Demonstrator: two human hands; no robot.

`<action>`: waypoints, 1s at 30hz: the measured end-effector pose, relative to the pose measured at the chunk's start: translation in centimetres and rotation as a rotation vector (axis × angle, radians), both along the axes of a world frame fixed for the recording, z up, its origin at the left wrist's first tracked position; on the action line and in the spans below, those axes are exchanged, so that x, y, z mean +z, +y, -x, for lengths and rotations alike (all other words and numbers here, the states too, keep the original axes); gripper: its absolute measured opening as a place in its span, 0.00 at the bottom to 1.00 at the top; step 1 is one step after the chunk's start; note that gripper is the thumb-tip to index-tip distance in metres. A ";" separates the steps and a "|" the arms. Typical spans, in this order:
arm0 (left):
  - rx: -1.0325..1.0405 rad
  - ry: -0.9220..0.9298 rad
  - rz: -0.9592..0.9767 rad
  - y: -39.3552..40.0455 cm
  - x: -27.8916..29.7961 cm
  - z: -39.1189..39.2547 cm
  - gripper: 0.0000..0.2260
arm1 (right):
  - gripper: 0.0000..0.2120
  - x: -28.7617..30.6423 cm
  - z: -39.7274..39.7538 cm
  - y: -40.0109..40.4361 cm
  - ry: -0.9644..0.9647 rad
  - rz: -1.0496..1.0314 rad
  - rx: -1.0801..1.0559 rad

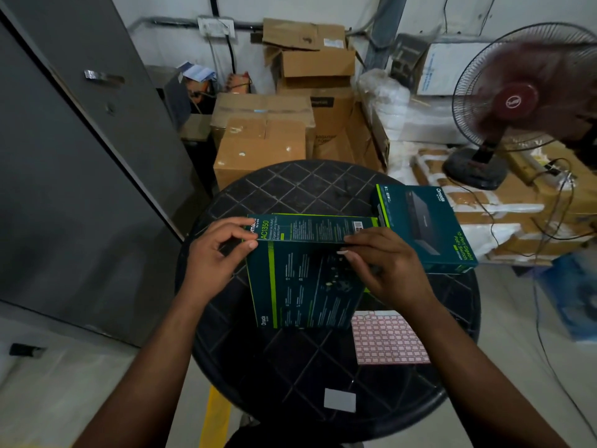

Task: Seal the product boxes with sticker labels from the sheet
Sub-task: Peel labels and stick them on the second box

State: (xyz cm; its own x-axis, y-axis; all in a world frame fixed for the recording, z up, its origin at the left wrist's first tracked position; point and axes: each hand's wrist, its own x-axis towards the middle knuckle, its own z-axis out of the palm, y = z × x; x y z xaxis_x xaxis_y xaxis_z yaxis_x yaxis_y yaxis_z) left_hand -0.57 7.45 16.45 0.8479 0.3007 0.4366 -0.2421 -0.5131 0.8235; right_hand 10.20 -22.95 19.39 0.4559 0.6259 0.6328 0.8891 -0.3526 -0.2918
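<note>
A dark teal and green product box (pixel 303 279) marked AC1350 stands tilted on the round black table (pixel 290 383). My left hand (pixel 216 257) grips its upper left corner, thumb on the edge. My right hand (pixel 384 266) holds the upper right part, fingers curled over the top edge near the flap seam. Whether a sticker is under those fingers cannot be told. A pink sticker sheet (pixel 387 337) lies flat at the box's lower right. A second teal box (pixel 423 227), a switch box, lies at the table's right edge.
A small white label (pixel 340 399) sits near the table's front edge. Stacked cardboard cartons (pixel 261 140) stand behind the table. A running pedestal fan (pixel 517 101) is at the right, its cables trailing across wrapped packages. A grey metal door (pixel 80 156) fills the left.
</note>
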 end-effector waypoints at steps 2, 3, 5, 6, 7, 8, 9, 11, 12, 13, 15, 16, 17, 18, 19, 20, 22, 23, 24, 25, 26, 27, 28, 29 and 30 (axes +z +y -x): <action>-0.002 -0.007 0.026 -0.2 -0.2 -0.1 0.05 | 0.06 -0.3 -0.2 -0.8 0.016 -0.027 -0.035; 0.000 -0.011 0.033 -0.2 -0.3 -0.1 0.04 | 0.06 -0.5 -0.2 -0.8 0.031 -0.044 -0.038; 0.005 -0.018 0.037 -0.3 -0.4 -0.1 0.04 | 0.06 -0.5 -0.2 -0.7 0.059 -0.070 -0.027; 0.005 -0.022 0.034 -0.4 -0.4 0.0 0.04 | 0.07 -0.3 -0.3 -0.7 0.070 -0.069 -0.016; 0.004 -0.024 0.031 -0.4 -0.5 -0.1 0.04 | 0.07 -0.2 -0.5 -0.8 0.080 -0.061 -0.004; 0.001 -0.025 0.028 -0.4 -0.4 -0.1 0.04 | 0.08 -0.1 -0.6 -1.1 0.087 -0.051 0.006; 0.002 -0.022 0.023 -0.4 -0.4 -0.1 0.04 | 0.09 0.0 -0.8 -1.5 0.096 -0.044 0.010; 0.028 -0.006 -0.057 -0.4 0.1 0.0 0.04 | 0.10 0.2 -1.3 -2.8 0.123 -0.034 -0.002; 0.048 0.003 -0.147 -0.5 0.6 0.0 0.05 | 0.10 0.3 -1.5 -3.4 0.134 -0.026 -0.010; 0.061 0.012 -0.252 -0.5 1.2 -0.1 0.06 | 0.10 0.3 -1.6 -3.8 0.140 -0.018 -0.017; 0.033 0.036 -0.406 -0.9 2.7 -0.5 0.09 | 0.10 0.4 -1.7 -4.0 0.147 -0.022 -0.033; -0.012 0.047 -0.444 -1.2 3.4 -0.8 0.09 | 0.10 0.4 -1.7 -3.9 0.153 -0.034 -0.040; -0.069 0.062 -0.466 -1.6 4.0 -1.2 0.09 | 0.10 0.4 -1.8 -3.7 0.163 -0.046 -0.043; -0.121 0.078 -0.491 -2.1 4.4 -1.6 0.08 | 0.10 0.5 -1.9 -3.5 0.175 -0.053 -0.040; -0.152 0.088 -0.525 -2.6 4.5 -2.0 0.06 | 0.10 0.5 -2.0 -3.3 0.190 -0.056 -0.038; -0.161 0.087 -0.555 -3.1 4.5 -2.3 0.07 | 0.09 0.6 -2.1 -3.2 0.209 -0.062 -0.042; -0.142 0.067 -0.549 -3.7 4.2 -2.7 0.08 | 0.08 1.0 -2.1 -3.1 0.250 -0.090 -0.072; -0.126 0.061 -0.522 -3.8 4.1 -2.7 0.08 | 0.08 1.3 -1.9 -3.0 0.270 -0.107 -0.087; -0.109 0.056 -0.502 -3.9 4.0 -2.7 0.08 | 0.09 1.6 -1.6 -2.9 0.285 -0.121 -0.097; -0.092 0.050 -0.494 -3.9 3.9 -2.6 0.09 | 0.09 2.0 -1.2 -2.7 0.295 -0.129 -0.102; -0.082 0.046 -0.496 -3.9 3.7 -2.5 0.10 | 0.10 2.5 -0.8 -2.3 0.299 -0.132 -0.103; -0.076 0.042 -0.500 -4.0 3.6 -2.4 0.11 | 0.10 2.8 -0.3 -1.7 0.292 -0.133 -0.103; -0.073 0.041 -0.497 -4.2 3.6 -2.4 0.11 | 0.10 2.9 0.1 -1.0 0.277 -0.134 -0.104; -0.067 0.041 -0.487 -4.3 3.5 -2.5 0.10 | 0.10 2.9 0.4 -0.1 0.256 -0.128 -0.107; -0.058 0.039 -0.473 -4.5 3.4 -2.5 0.10 | 0.10 2.7 0.7 0.8 0.231 -0.113 -0.108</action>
